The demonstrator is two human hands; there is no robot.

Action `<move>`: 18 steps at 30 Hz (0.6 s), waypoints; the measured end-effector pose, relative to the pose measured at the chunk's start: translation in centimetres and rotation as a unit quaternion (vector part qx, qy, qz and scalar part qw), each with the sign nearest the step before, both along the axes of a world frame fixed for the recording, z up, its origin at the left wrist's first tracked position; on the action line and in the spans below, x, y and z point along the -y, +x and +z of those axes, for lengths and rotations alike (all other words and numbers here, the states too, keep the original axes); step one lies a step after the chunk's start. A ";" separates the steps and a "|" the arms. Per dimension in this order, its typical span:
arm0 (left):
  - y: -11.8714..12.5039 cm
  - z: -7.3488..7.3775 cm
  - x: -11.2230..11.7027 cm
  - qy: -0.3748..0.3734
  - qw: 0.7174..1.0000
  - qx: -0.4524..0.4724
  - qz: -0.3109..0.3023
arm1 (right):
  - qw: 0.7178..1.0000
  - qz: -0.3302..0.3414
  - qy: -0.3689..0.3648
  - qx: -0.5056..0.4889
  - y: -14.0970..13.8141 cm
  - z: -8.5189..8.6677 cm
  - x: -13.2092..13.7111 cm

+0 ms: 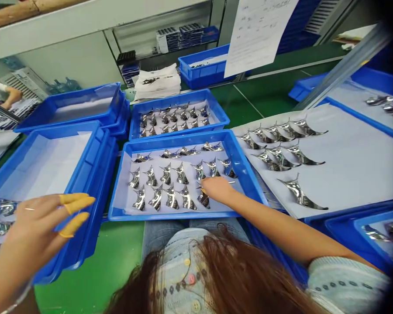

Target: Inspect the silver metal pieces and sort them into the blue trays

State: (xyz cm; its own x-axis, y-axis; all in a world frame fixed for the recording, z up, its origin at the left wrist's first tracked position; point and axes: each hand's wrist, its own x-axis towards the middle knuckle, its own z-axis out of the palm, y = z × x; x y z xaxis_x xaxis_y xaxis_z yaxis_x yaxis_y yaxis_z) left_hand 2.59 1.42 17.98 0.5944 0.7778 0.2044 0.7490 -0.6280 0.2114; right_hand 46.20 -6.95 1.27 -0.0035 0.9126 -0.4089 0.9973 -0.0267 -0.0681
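My left hand point(49, 222) hovers over the near end of the left blue tray, fingers apart, with yellow finger covers on several of them. Under and beside it lie shiny chrome parts point(6, 207); nothing shows in its grasp. Inside the middle blue tray point(180, 140), my right hand point(216, 189) has its fingers pinched together at the top of a curved, pointed chrome part point(203, 199). A thin silver rod-like tool point(231, 182) sticks out beside this hand; its kind cannot be made out. Similar chrome parts point(171, 197) stand in rows on the tray's white liner.
On the right, white paper point(343, 174) carries more chrome parts point(299, 194). Behind the middle tray is another filled blue tray point(180, 131). Stacked blue trays point(94, 91) stand at left. A printed sheet point(258, 35) hangs above, near a metal post point(343, 69). Another person's arm point(11, 96) shows far left.
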 end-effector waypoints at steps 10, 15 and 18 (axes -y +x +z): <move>14.2 -10.8 2.5 -0.100 0.979 0.056 -0.168 | 0.999 -0.018 -0.002 -0.048 -0.6 0.5 -0.6; 16.0 -15.2 1.4 -0.091 0.971 0.165 -0.147 | 0.976 -0.060 0.124 -0.168 1.3 3.2 1.0; 16.8 -15.3 1.5 -0.138 0.965 0.192 -0.118 | 0.931 -0.066 0.220 -0.285 1.0 5.1 1.8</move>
